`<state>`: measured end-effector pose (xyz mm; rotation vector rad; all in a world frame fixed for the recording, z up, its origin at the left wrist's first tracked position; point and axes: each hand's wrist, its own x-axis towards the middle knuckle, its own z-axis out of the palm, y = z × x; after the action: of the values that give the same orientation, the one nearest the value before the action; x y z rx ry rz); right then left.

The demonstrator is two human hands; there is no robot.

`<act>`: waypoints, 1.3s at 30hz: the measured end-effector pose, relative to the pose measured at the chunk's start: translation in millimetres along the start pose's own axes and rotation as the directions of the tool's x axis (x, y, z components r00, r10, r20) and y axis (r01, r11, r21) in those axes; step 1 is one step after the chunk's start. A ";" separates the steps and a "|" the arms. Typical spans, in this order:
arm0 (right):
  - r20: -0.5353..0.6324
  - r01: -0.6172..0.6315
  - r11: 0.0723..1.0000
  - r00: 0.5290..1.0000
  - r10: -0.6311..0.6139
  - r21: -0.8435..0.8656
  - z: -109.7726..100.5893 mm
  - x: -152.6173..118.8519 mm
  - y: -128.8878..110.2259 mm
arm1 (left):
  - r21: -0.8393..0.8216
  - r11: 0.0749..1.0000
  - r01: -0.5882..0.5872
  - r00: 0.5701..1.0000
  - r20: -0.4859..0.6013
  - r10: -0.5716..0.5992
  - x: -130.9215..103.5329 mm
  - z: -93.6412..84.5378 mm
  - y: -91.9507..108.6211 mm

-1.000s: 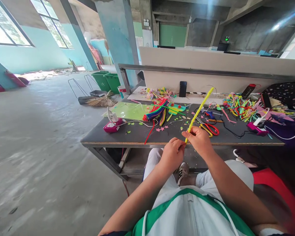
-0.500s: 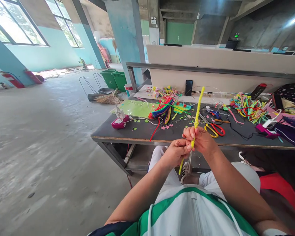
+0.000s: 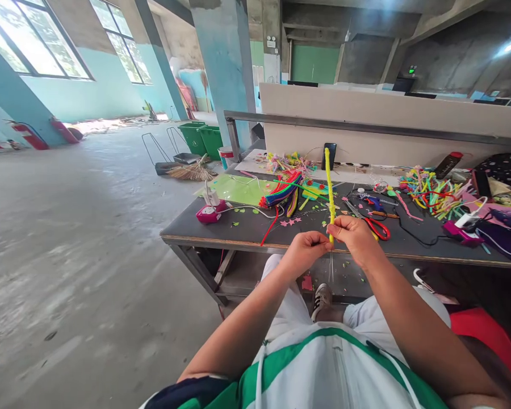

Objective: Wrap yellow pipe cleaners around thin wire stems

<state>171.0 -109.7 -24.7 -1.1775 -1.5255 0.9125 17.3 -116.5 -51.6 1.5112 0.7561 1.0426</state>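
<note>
over the front edge of the table (image 3: 183, 230), holding one yellow fuzzy stem (image 3: 330, 190) nearly upright, pinching it low down between thumb and fingers of the right hand (image 3: 354, 237) and, just below, gripping its base with the fingertips of the left hand (image 3: 305, 251). leaning the stem slightly left now, not right as half a second ago, and bringing its top across the one dark phone (image 3: 333, 156) instead of clear to the phone's right. drawing the hands a little apart as well, from overlapping to nearing each other only at the fingertips, and losing from sight the short yellow tail seen earlier below the left hand. still trailing thin wires (image 3: 331, 267) beneath the grip, at least two, too fine for a sure count. counting on the table one bundle of coloured stems (image 3: 283, 194), one loose red stem (image 3: 269, 227), one pair of scissors (image 3: 371, 220), one pale green sheet (image 3: 238, 190), two magenta blocks (image 3: 210, 213) at opposite ends, and two colourful heaps (image 3: 430, 188), left and right of the phone. seeing at least three pink stars (image 3: 292, 222) near the bundle. counting two green bins (image 3: 192, 138) on the floor beyond, side by side.
</note>
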 end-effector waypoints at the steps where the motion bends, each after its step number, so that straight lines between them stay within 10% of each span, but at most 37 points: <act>1: 0.049 -0.011 0.994 0.999 0.005 0.109 -1.5 1.7 0.5 | -0.032 0.999 -0.001 1.000 0.027 0.002 0.3 -0.5 1.0; 9: 0.307 -0.157 0.751 0.950 -0.063 0.641 8.4 4.6 17.2 | -0.403 0.915 0.027 0.997 0.083 0.007 -1.9 6.6 -12.5; 16: 0.226 -0.099 0.650 0.967 -0.115 0.754 19.5 1.7 27.9 | -0.559 0.827 0.064 0.998 0.042 -0.049 -8.6 22.1 -15.1; 23: 0.055 0.017 0.917 0.998 -0.042 0.399 7.4 2.4 27.3 | 0.009 1.000 0.009 0.994 -0.110 -0.008 -0.3 2.6 -15.7; 30: -0.145 -0.024 1.000 0.989 0.026 0.013 7.6 -5.7 27.1 | 0.416 0.899 -0.139 0.964 -0.151 0.218 4.0 4.8 -6.9; 39: 0.092 -0.089 0.803 0.995 0.044 0.589 8.8 -11.0 21.2 | -0.311 0.947 0.082 0.995 0.079 -0.060 -4.5 1.6 -12.2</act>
<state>168.3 -115.0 -49.5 -0.7407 -1.1207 1.3722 17.8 -118.7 -64.5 1.2304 0.5612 0.9993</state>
